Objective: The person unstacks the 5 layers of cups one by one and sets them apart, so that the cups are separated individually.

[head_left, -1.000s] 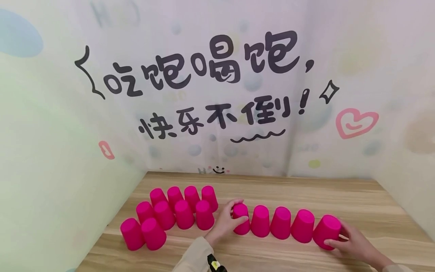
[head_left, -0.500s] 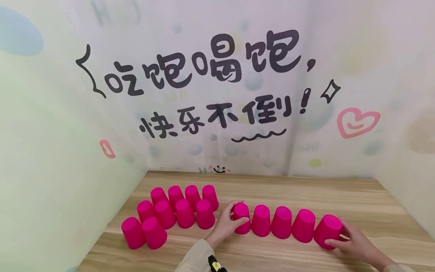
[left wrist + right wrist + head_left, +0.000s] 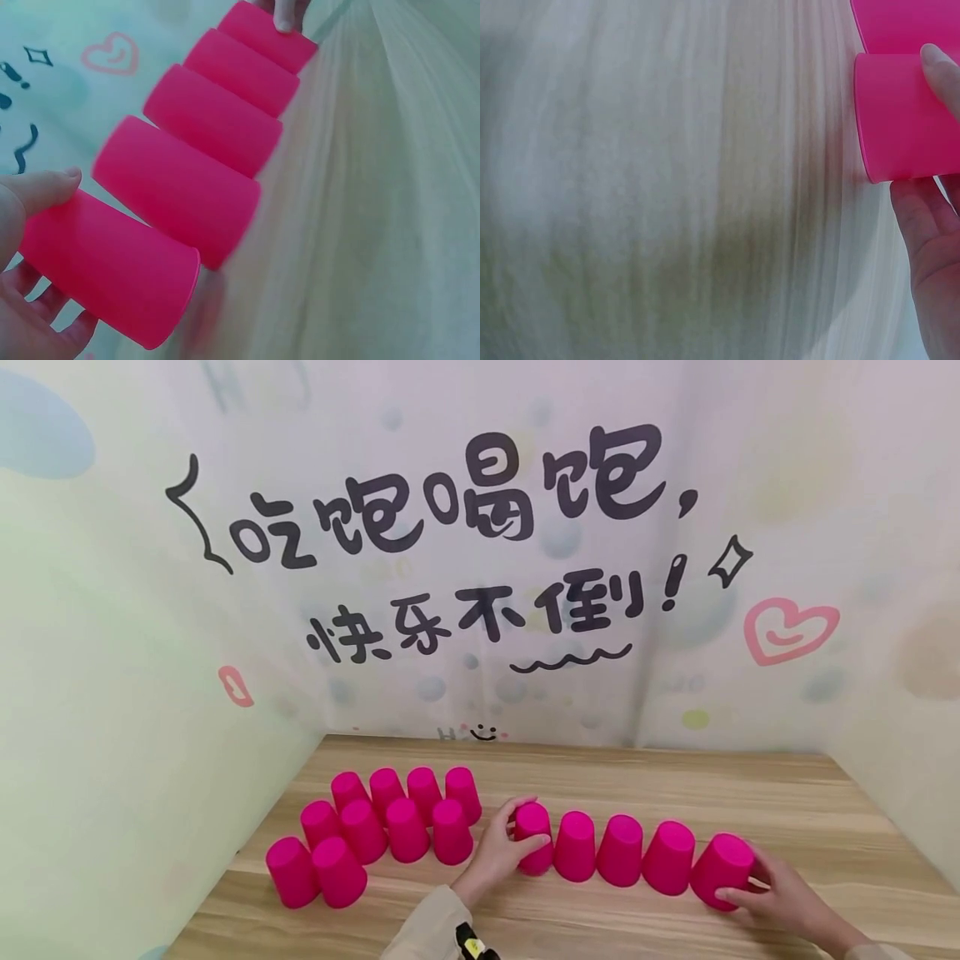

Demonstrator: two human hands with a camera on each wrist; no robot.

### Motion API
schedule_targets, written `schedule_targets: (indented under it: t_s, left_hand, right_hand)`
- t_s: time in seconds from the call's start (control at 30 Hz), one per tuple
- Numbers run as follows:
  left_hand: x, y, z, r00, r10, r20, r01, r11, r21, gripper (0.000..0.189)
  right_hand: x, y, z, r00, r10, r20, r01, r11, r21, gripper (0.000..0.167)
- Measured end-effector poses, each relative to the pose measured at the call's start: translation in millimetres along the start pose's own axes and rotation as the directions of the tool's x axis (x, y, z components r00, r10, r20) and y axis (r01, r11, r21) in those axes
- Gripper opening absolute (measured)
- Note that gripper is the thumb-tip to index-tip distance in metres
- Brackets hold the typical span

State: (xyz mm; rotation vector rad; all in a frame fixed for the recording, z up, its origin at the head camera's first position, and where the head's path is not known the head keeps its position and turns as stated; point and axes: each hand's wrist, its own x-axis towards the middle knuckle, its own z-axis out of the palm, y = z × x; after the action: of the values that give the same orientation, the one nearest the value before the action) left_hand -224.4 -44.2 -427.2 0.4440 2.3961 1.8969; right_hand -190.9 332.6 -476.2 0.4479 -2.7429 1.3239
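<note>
Several pink cups stand upside down in a slanting row on the right half of the table. My left hand [image 3: 497,852] grips the leftmost cup [image 3: 535,842], thumb on the near side and fingers behind it. In the left wrist view that same cup [image 3: 112,270] lies between thumb and fingers, its rim close over the wood. At the row's other end my right hand [image 3: 780,895] holds the rightmost cup [image 3: 722,870] by its side. The right wrist view shows this cup [image 3: 904,116] between thumb and fingers. Between the hands, the middle cups [image 3: 620,852] stand side by side, untouched.
To the left, more pink cups [image 3: 407,831] stand upside down in three staggered rows, close to my left forearm. The wood-grain table [image 3: 600,927] meets a printed backdrop [image 3: 480,693] at the back and pale walls [image 3: 112,735] at the sides.
The leftmost cup of the right-hand row has risen very slightly with my left hand. My right hand and the other cups stay where they were.
</note>
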Motion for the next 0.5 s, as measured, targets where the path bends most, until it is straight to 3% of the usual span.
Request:
schedule_targets:
  t_s: [0.2, 0.5]
  left_hand:
    - [5.7, 1.5, -9.6, 0.998, 0.058, 0.013, -0.058, 0.998, 0.012, 0.053]
    - [-5.7, 36.9, -48.7, 0.989, 0.146, 0.011, -0.147, 0.987, 0.058, 0.054]
  right_hand:
    - [-0.6, 1.1, -0.1, 1.0, -0.024, -0.008, 0.024, 1.0, 0.0, 0.058]
    - [0.5, -0.1, 0.8, 1.0, 0.03, 0.01, -0.029, 0.999, -0.028, 0.06]
